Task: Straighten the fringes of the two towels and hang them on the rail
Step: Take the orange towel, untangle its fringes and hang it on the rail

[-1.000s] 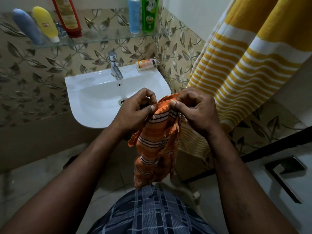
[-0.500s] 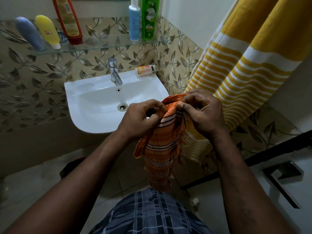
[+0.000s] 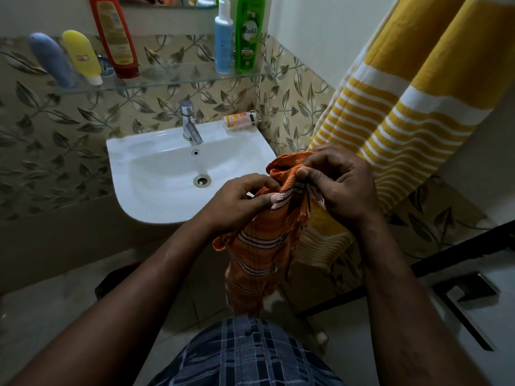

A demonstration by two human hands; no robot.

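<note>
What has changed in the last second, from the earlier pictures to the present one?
The left hand slid a little lower along the orange striped fringed towel, below the right hand. Both still pinch it; the yellow striped towel hangs unmoved.

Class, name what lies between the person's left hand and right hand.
In the head view, the bunched edge of the orange towel lies there, pinched by the left hand and the right hand.
</note>
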